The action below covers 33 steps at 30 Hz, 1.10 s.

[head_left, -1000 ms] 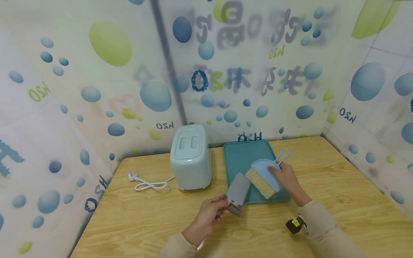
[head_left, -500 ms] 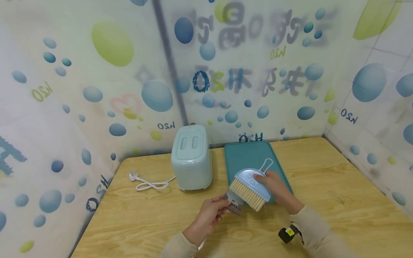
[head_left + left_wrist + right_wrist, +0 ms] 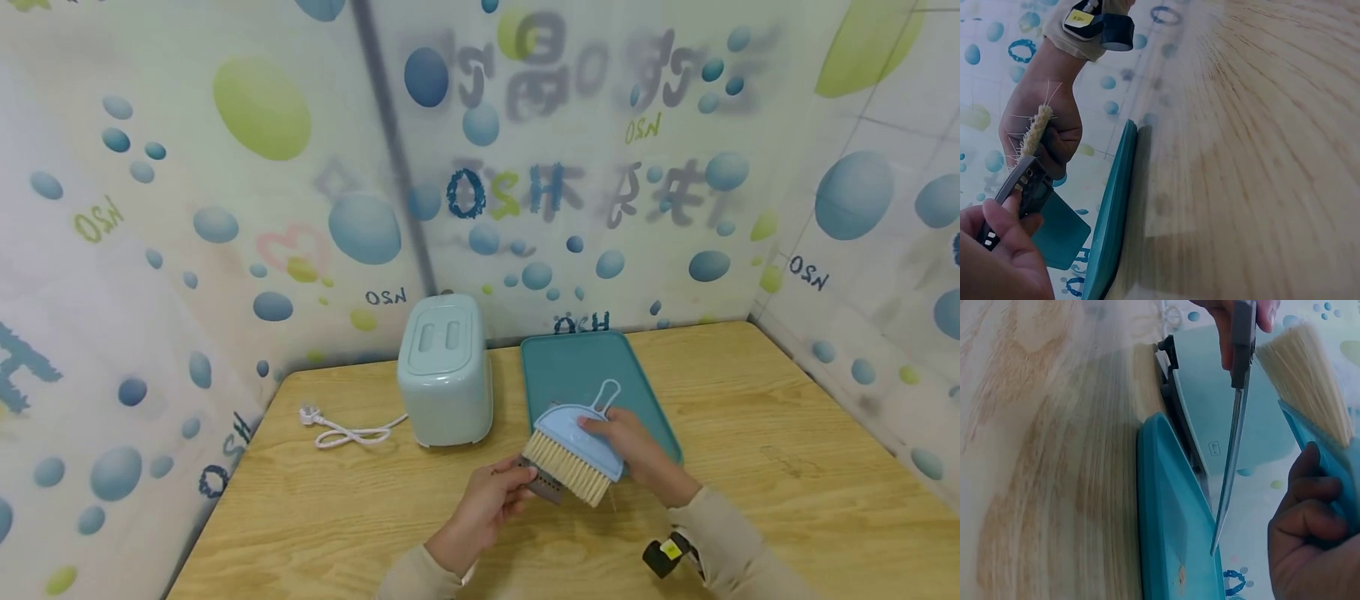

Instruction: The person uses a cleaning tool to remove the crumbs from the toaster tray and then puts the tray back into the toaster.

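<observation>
My left hand (image 3: 483,508) pinches the end of a grey crumb tray (image 3: 546,485), thumb on top. Above that plate, my right hand (image 3: 637,446) grips a light-blue hand brush (image 3: 573,433) by its body, and the looped handle sticks out past the fingers. The pale bristles (image 3: 1304,378) overlap the plate in the head view and hide most of it. Seen from the right wrist, the crumb tray hangs edge-on over a teal tray (image 3: 1150,506) on the table. Some brownish crumbs (image 3: 1181,575) lie in the teal tray.
A pale-blue toaster (image 3: 446,375) stands at the back, left of the teal tray. Its white power cord (image 3: 348,435) and plug lie on the wooden table (image 3: 315,517). A black wrist camera (image 3: 666,553) hangs under the right sleeve. Patterned curtains enclose the table behind and at the sides.
My right hand has brought the brush left and toward me, over the crumb tray, covering most of its grey surface. My left hand has stayed nearly still with its grip kept.
</observation>
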### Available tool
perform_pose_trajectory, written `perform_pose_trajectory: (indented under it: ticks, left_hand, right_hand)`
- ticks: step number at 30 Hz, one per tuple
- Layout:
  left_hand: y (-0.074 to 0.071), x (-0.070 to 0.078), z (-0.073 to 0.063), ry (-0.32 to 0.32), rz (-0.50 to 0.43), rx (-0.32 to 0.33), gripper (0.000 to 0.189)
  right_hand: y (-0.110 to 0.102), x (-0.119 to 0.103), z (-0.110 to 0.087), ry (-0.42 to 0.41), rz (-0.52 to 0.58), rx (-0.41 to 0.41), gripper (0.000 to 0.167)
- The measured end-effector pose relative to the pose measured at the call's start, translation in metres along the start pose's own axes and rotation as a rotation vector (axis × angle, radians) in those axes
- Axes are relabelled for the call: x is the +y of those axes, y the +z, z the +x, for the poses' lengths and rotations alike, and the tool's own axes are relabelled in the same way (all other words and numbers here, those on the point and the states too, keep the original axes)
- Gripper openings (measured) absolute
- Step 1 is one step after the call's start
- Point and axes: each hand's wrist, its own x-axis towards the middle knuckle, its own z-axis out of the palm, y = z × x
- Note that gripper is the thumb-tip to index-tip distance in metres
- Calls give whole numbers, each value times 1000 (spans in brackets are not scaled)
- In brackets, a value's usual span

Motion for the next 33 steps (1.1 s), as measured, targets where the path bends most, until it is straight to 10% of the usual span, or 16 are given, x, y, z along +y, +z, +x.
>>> perform_pose_trajectory:
  ticks: [23, 33]
  left_hand:
    - [4, 2, 1, 25, -25, -18, 51]
    - [5, 2, -3, 9, 6, -41, 52]
  right_hand:
    - [10, 1, -3, -156, -170, 92, 35]
    - [2, 9, 5, -102, -184, 173, 37]
